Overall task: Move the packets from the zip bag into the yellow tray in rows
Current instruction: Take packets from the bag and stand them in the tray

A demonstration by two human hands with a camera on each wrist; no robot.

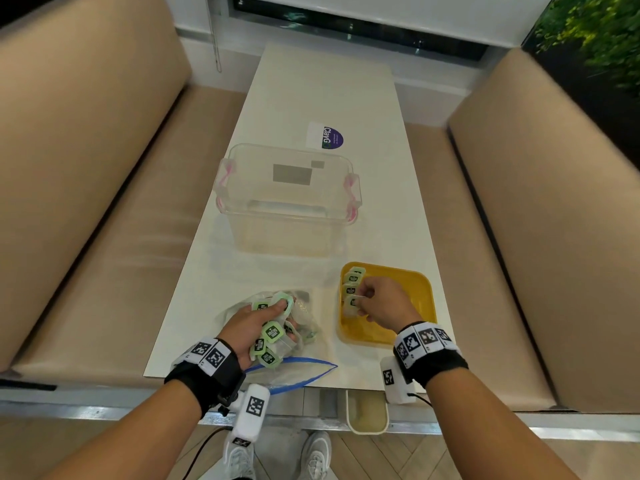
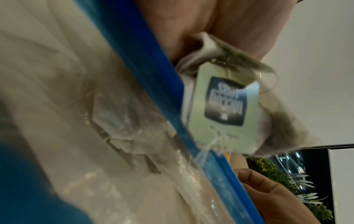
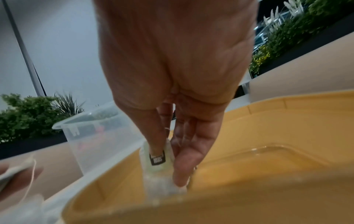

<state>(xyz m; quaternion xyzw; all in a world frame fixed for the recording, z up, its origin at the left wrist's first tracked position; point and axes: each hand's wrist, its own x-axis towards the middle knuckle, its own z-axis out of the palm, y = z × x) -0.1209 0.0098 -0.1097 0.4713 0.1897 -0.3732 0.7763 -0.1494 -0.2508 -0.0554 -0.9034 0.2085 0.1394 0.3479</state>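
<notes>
A clear zip bag with a blue zip strip lies at the table's near edge. Over it, my left hand grips a bunch of packets with pale green tags; one tagged packet shows against the palm. The yellow tray stands to the right. A row of packets runs along its left wall. My right hand is inside the tray and pinches the nearest packet between thumb and fingers; the right wrist view shows this packet low by the tray wall.
A clear plastic box with pink latches stands behind the bag and tray. Farther back lies a white and purple card. Beige benches flank the narrow white table. A small white bin sits below the near edge.
</notes>
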